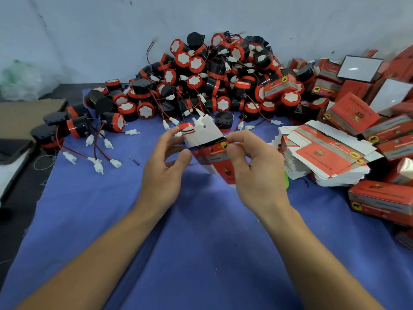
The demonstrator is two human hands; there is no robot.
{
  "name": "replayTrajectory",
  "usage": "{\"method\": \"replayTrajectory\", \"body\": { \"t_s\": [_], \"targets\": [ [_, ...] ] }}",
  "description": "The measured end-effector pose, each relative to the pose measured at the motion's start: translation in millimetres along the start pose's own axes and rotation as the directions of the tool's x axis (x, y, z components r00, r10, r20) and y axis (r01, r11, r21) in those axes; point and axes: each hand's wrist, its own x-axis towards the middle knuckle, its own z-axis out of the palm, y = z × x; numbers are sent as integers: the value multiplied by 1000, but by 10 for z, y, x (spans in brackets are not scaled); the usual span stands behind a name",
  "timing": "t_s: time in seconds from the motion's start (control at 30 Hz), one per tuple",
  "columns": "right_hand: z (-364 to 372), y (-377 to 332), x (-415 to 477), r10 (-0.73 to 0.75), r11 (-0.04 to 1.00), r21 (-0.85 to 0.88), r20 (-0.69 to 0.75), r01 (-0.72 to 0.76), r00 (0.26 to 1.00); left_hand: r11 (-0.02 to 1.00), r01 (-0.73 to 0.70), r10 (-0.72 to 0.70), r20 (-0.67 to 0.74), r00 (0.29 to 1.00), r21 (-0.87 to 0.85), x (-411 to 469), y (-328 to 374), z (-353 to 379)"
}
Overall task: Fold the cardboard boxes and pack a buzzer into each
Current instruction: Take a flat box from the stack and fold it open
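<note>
A red and white cardboard box [212, 153] is held above the blue cloth [156, 242], its white flaps open at the far end. My left hand [165, 168] grips its left side and holds a red-capped buzzer [185, 127] with its red and black wires at the box's open mouth. My right hand [252, 166] pinches the box's right edge between thumb and fingers. A big pile of black and red buzzers [212, 79] lies behind. A stack of flat unfolded boxes [324, 157] sits to the right.
Folded red boxes [380, 198] are heaped along the right side. Loose buzzers with white connectors [96, 151] trail at the left. Brown cardboard [26, 117] lies at the far left. A light wall rises behind the pile.
</note>
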Motion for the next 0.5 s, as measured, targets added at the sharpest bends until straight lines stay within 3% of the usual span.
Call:
{"method": "replayTrajectory", "body": {
  "t_s": [0.17,0.27,0.4,0.5],
  "targets": [
    [61,-30,-42,114,989,100,-93,-104,989,998,40,-42,-29,999,-55,25,-22,-38],
    [-53,50,55,216,976,15,-129,-216,968,994,81,-80,14,997,-72,50,-50,-50],
    [-177,172,161,317,943,-117,39,-310,948,994,103,-102,23,995,-29,63,-87,-68],
    [-219,199,152,382,924,-90,190,-371,905,976,190,-171,162,972,-108,66,-113,-75]
  ]
}}
